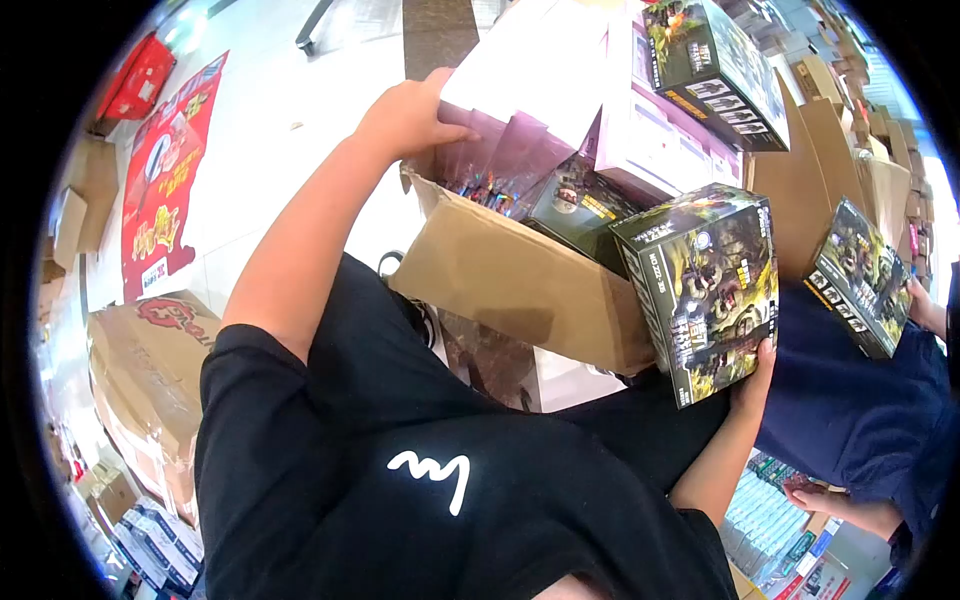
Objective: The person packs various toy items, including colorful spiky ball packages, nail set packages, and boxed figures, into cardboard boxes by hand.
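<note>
My right hand (755,378) grips the lower right edge of a dark green printed box (705,290), tilted over the side of an open cardboard carton (520,265). My left hand (405,118) is closed around the near left end of a pink-and-white box (515,90), thumb on the near side, some fingers hidden behind it. Inside the carton, another dark printed box (580,205) lies beside shiny clear wrapping (490,192). A second pink-and-white box (660,140) stands to the right, with a dark printed box (718,75) resting on top.
At my right, a co-worker in dark blue holds a similar printed box (862,278). Their other hand (830,502) is lower, near stacked packages (765,520). A taped carton (150,390) stands at my left, and a red poster (170,180) lies on the floor beyond it.
</note>
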A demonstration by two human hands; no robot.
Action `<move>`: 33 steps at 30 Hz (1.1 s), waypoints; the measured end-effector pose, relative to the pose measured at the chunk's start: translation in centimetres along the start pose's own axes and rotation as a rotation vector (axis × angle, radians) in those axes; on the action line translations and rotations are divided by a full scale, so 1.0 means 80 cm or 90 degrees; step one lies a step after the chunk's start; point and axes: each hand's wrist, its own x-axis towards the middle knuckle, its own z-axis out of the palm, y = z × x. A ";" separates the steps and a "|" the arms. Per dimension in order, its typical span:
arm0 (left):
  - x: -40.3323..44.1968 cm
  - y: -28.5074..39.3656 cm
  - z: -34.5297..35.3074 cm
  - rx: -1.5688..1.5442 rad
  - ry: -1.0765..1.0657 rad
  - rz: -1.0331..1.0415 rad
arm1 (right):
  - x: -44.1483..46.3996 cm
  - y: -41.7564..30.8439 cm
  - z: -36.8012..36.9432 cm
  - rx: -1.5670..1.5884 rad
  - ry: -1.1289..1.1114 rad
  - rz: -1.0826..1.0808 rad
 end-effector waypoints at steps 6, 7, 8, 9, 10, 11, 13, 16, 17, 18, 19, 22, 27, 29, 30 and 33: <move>-0.048 -0.002 -0.003 -0.015 -0.030 -0.018 | 0.008 0.001 -0.032 0.027 0.005 0.042; -0.061 0.007 -0.005 -0.023 -0.051 -0.034 | 0.008 -0.002 -0.029 0.034 -0.004 0.046; -0.082 0.018 -0.007 -0.033 -0.056 -0.040 | 0.007 -0.007 -0.029 0.032 -0.035 0.038; -0.105 0.031 -0.006 -0.045 -0.063 -0.048 | 0.012 0.000 -0.050 0.033 -0.044 0.052; -0.127 0.043 -0.005 -0.027 -0.073 -0.069 | 0.019 0.004 -0.066 0.042 -0.064 0.063; -0.147 0.055 -0.003 -0.008 -0.085 -0.088 | 0.024 0.010 -0.083 0.051 -0.082 0.076; -0.167 0.073 -0.011 -0.005 -0.113 -0.101 | 0.034 0.003 -0.071 0.045 -0.093 0.050; -0.180 0.087 -0.011 0.003 -0.161 -0.175 | 0.045 -0.001 -0.041 0.065 -0.090 0.057; -0.180 0.088 -0.009 0.006 -0.058 -0.118 | 0.049 -0.007 -0.034 0.062 -0.104 0.062; -0.177 0.091 -0.007 0.011 0.047 -0.059 | 0.055 -0.012 -0.026 0.054 -0.133 0.067; -0.169 0.093 -0.009 0.014 0.047 -0.057 | 0.060 -0.020 -0.016 0.042 -0.173 0.067; -0.138 0.102 -0.018 -0.014 0.149 0.120 | 0.078 -0.040 0.018 -0.010 -0.294 0.043; -0.104 0.107 -0.002 0.113 0.053 0.125 | 0.120 -0.029 0.032 -0.004 -0.317 0.188; -0.102 0.105 0.003 0.124 0.061 0.154 | 0.130 -0.012 0.022 0.077 -0.247 0.235; -0.100 0.103 0.004 0.128 0.081 0.177 | 0.129 -0.011 0.024 0.079 -0.229 0.234; -0.095 0.099 0.004 0.122 0.092 0.191 | 0.117 -0.020 0.038 0.097 -0.190 0.237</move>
